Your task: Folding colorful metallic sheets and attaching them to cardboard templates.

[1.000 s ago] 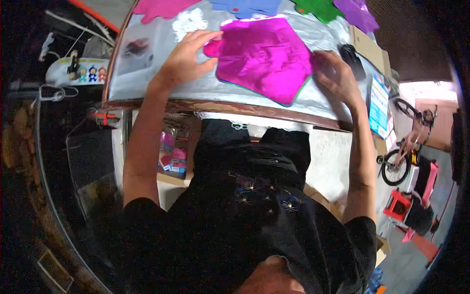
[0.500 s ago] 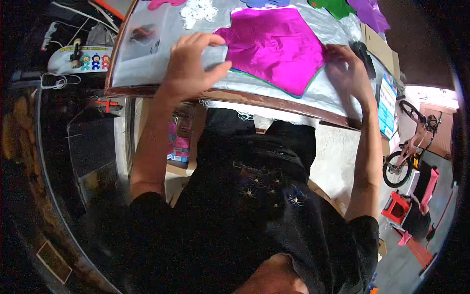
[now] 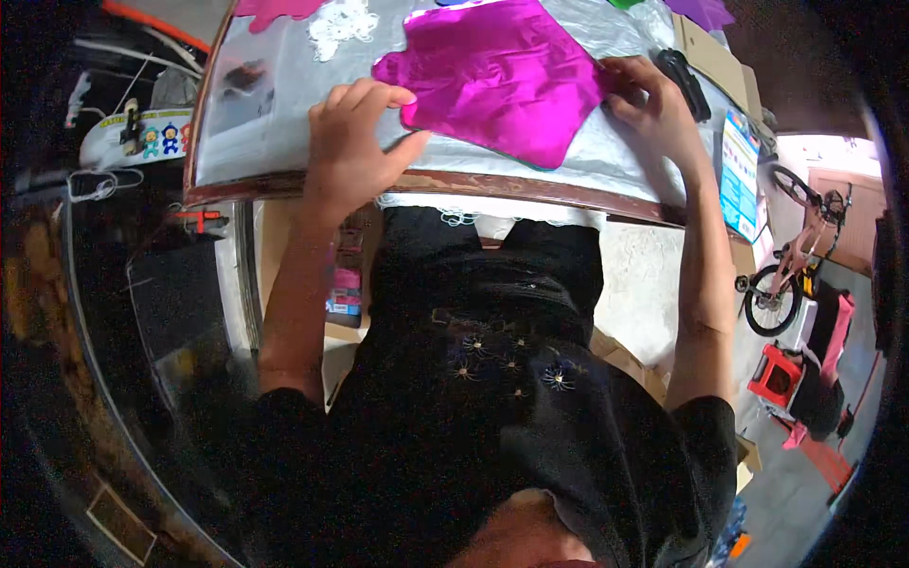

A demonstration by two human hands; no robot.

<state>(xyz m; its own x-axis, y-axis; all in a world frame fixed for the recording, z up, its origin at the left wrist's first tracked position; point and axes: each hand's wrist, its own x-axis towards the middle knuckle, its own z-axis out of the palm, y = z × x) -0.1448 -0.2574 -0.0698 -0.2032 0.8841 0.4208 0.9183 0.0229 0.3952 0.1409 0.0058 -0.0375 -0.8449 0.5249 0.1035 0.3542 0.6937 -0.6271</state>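
Note:
A shiny magenta piece of material (image 3: pixel 502 80), perhaps cloth, lies spread on the table. It is many-sided, with creases across its middle and a small rounded tab at its left. My left hand (image 3: pixel 360 142) is at its left edge, thumb and forefinger apart, the forefinger's tip against the edge. At the right corner, the thumb and fingers of my right hand (image 3: pixel 649 99) close around the material. That corner is partly hidden by the fingers.
A tangle of white thread (image 3: pixel 341 28) lies beyond my left hand, beside a pink piece (image 3: pixel 275 11). A purple piece (image 3: pixel 701 11) is at the far right. A black object (image 3: pixel 684 85) and a cardboard box (image 3: pixel 715 62) flank my right hand. The brown table edge (image 3: pixel 473 180) runs before me.
The view has shifted, so the table and magenta piece appear further left and higher. My left forefinger now meets the piece's left edge. My right hand stays at the right corner.

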